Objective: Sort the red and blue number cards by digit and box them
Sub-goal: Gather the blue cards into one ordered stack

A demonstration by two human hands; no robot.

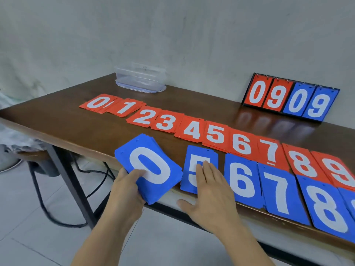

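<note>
Head, left grip [126, 189] holds stack [151, 148], right grip [211, 191] flat

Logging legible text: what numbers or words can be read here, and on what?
"0 9 0 9": scoreboard.
"0", "1", "2", "3", "4", "5", "6", "7", "8", "9": red card piles, left to right.
"0": blue stack in left hand.
"5": blue pile under right hand.
"6", "7", "8": neighbouring blue piles to its right.
Unreadable: faint mark on clear box, too small; last blue pile, cut off.

Table [67, 112]: piled cards [192, 129], apparently plastic box [141, 78]
</note>
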